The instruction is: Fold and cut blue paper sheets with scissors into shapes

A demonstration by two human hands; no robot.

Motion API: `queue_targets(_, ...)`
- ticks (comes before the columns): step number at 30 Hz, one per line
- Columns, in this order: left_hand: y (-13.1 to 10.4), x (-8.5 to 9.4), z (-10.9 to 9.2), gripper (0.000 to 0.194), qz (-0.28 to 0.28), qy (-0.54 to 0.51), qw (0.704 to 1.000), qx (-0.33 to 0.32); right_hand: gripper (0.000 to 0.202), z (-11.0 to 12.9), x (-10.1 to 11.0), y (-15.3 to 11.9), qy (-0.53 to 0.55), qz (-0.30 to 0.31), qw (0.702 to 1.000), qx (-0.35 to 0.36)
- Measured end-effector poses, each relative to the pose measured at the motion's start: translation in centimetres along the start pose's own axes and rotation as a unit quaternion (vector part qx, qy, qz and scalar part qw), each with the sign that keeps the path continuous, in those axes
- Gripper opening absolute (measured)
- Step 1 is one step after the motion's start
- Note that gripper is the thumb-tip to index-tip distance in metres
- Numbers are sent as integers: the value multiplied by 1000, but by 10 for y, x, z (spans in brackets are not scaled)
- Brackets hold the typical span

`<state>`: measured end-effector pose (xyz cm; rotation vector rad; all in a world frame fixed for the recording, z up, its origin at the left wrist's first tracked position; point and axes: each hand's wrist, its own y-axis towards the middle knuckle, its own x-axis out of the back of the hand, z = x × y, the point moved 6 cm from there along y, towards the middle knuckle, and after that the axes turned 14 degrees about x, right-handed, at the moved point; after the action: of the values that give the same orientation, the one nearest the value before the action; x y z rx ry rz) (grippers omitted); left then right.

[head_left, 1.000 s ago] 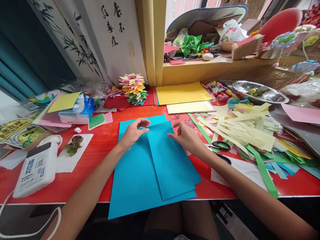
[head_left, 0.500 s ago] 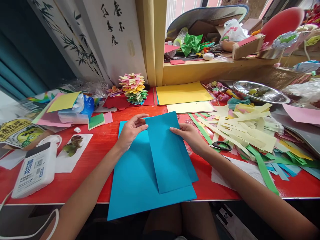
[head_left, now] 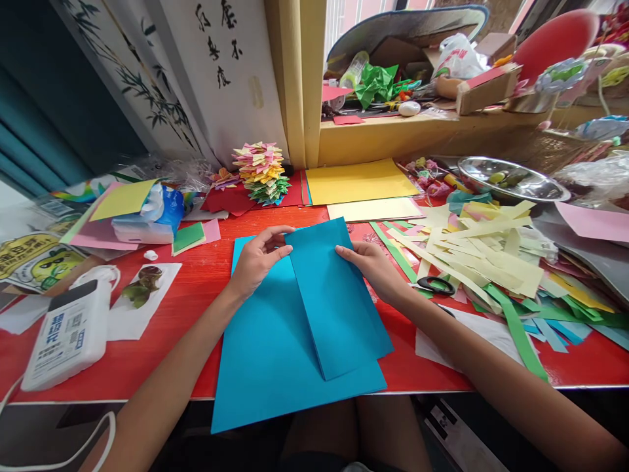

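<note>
A folded sheet of blue paper (head_left: 339,301) is held slightly tilted, its layers nearly lined up. My left hand (head_left: 263,259) pinches its top left corner between thumb and fingers. At the upper right edge, my right hand (head_left: 371,265) grips it with the thumb on top and the fingers behind, mostly hidden. Beneath it lies a larger blue sheet (head_left: 260,347), which overhangs the front edge of the red table (head_left: 196,288). Black-handled scissors (head_left: 435,285) rest just right of my right forearm, their blades mostly hidden.
Cut paper strips (head_left: 481,255) are heaped on the right, near a metal bowl (head_left: 514,180). Yellow paper (head_left: 358,183) and a folded-paper tower (head_left: 263,174) stand at the back. On the left are a white device (head_left: 69,334), a tissue pack (head_left: 147,223) and a white paper (head_left: 142,314) with peels.
The folded sheet's lower end has swung a little to the right, and its layers lie closer together. Both hands keep almost the same place and grip.
</note>
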<state>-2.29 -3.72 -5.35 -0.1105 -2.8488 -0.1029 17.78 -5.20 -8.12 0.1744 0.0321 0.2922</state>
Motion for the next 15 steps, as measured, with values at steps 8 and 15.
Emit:
queue_targets(8, 1, 3, 1, 35, -22, -20, 1000, 4, 29, 6, -5, -1, 42, 27, 999, 5)
queue_targets(15, 6, 11, 6, 49, -45, -121, 990, 56, 30, 2, -8, -2, 41, 48, 998, -8)
